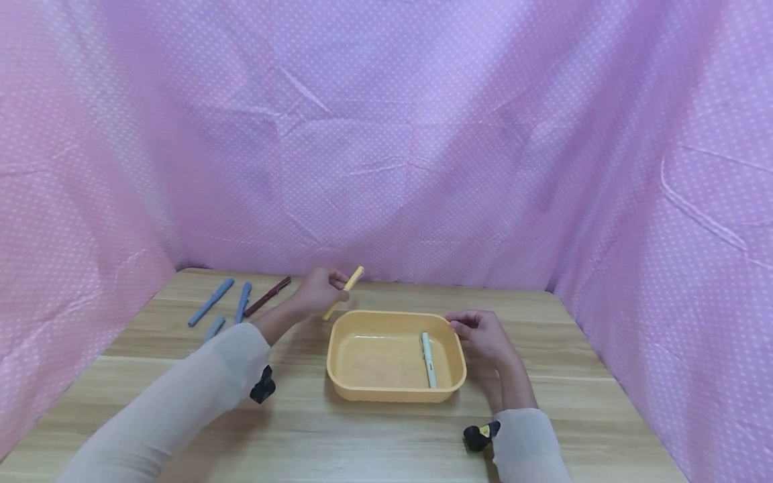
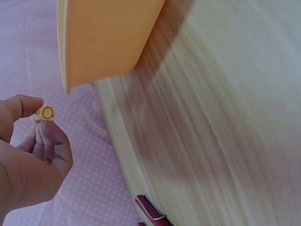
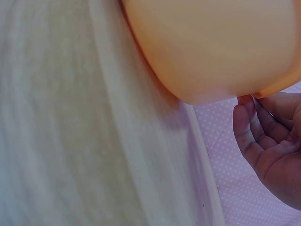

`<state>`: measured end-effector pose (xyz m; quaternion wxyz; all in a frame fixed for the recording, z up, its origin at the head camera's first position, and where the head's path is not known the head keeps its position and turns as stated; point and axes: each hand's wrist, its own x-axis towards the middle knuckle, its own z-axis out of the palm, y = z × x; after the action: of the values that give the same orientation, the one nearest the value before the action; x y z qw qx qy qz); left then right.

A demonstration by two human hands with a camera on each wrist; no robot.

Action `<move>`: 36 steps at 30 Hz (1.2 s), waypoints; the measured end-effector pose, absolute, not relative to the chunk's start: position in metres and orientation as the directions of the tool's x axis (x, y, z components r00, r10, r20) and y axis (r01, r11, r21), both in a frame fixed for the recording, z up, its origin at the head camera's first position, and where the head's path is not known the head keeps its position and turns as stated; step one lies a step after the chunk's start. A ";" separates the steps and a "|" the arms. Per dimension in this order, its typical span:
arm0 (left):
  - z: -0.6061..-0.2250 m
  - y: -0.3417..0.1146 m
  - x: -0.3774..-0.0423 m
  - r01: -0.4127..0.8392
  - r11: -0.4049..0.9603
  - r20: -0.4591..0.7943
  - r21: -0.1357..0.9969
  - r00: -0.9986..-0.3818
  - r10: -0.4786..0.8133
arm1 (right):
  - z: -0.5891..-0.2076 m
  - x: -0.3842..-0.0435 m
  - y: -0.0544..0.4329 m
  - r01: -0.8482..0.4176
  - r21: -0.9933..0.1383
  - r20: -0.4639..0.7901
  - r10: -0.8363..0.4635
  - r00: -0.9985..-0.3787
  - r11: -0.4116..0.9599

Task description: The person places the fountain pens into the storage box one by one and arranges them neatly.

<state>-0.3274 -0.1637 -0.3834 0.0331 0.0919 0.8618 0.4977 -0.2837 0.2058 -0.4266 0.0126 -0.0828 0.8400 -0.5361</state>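
Note:
A yellow pen [image 1: 355, 278] is pinched between the thumb and fingers of my left hand [image 1: 321, 292], just off the back left corner of a yellow plastic tray [image 1: 395, 395]. In the left wrist view the pen's round end [image 2: 47, 113] points at the camera. Inside the tray, toward its right side, lies a pale mint-green pen [image 1: 429, 361]. My right hand [image 1: 483, 334] holds the tray's rim at the back right corner; the right wrist view shows the thumb and fingertips [image 3: 241, 115] against the tray's edge.
Left of the tray lie a dark red pen [image 1: 268, 297], a blue pen [image 1: 211, 302], a second blue pen [image 1: 243, 302] and a grey-blue pen [image 1: 214, 327] partly behind my left sleeve. A pink dotted curtain [image 1: 386, 168] surrounds the wooden table [image 1: 302, 436].

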 end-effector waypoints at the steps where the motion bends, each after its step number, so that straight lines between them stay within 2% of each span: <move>1: -0.384 -0.163 -0.327 0.126 0.480 0.038 0.868 -0.981 0.190 | -0.427 -0.283 0.206 -0.126 -0.903 0.068 -0.153 -0.986 0.411; 20: -0.379 -0.147 -0.304 0.043 0.393 -0.058 0.918 -0.968 0.243 | -0.429 -0.284 0.207 -0.130 -0.905 0.068 -0.163 -0.984 0.406; 36: -0.381 -0.119 -0.291 -0.022 0.322 -0.099 0.946 -0.969 0.225 | -0.428 -0.283 0.206 -0.114 -0.908 0.052 -0.162 -0.985 0.402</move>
<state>-0.2912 -0.1189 -0.3809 0.1069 0.0631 0.8060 0.5788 -0.2830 0.2063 -0.4277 0.0222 -0.0823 0.8370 -0.5405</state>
